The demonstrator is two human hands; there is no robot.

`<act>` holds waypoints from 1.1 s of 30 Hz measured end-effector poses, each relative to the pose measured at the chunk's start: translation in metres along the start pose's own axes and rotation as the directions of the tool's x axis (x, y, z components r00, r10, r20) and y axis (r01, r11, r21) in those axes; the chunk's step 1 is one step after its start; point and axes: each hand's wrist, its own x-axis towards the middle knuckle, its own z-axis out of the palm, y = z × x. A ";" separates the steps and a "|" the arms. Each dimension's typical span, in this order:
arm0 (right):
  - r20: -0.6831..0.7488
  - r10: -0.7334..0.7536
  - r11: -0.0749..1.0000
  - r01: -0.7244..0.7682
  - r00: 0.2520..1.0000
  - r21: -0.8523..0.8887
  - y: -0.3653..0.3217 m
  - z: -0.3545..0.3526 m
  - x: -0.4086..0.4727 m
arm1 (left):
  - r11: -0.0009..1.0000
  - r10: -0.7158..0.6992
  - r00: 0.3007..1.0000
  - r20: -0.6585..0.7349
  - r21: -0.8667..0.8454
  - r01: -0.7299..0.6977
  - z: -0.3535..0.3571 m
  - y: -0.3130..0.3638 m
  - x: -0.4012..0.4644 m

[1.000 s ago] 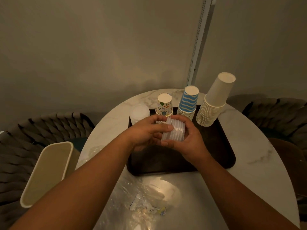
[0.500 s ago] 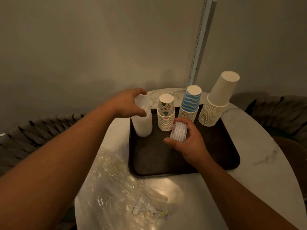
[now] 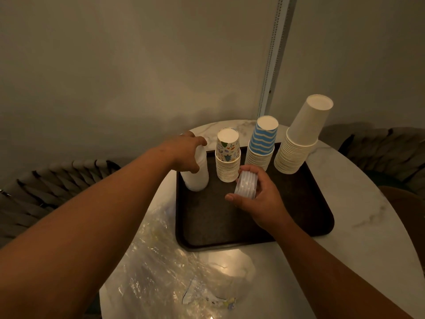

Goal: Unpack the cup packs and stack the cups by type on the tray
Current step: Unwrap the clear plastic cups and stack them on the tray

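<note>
A dark brown tray (image 3: pixel 299 217) lies on a round marble table (image 3: pixel 368 226). Along its far side stand upside-down cup stacks: translucent white plastic cups (image 3: pixel 198 178) at the left corner, cartoon-print paper cups (image 3: pixel 227 157), blue-striped paper cups (image 3: pixel 262 143) and a taller leaning stack of plain cream cups (image 3: pixel 299 139). My left hand (image 3: pixel 186 153) curls over the top of the plastic stack. My right hand (image 3: pixel 259 199) holds a short nested bunch of clear plastic cups (image 3: pixel 245 185) on its side above the tray, just in front of the cartoon stack.
Crumpled clear plastic wrap (image 3: pixel 174 272) with a printed label lies on the table's near left part. Dark woven chairs stand at the left (image 3: pixel 50 187) and right (image 3: pixel 386 146). A wall with a metal rail (image 3: pixel 273 54) rises close behind the table.
My left hand left the clear cup bunch and reached to the white plastic stack, closing over its top. The right hand stays above the tray with the bunch. The view moved nearer.
</note>
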 end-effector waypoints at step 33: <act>0.037 -0.200 0.980 0.200 0.979 0.007 -0.024 -0.010 -0.007 | 0.068 0.099 0.991 0.090 -0.994 0.083 0.028 0.072 -0.080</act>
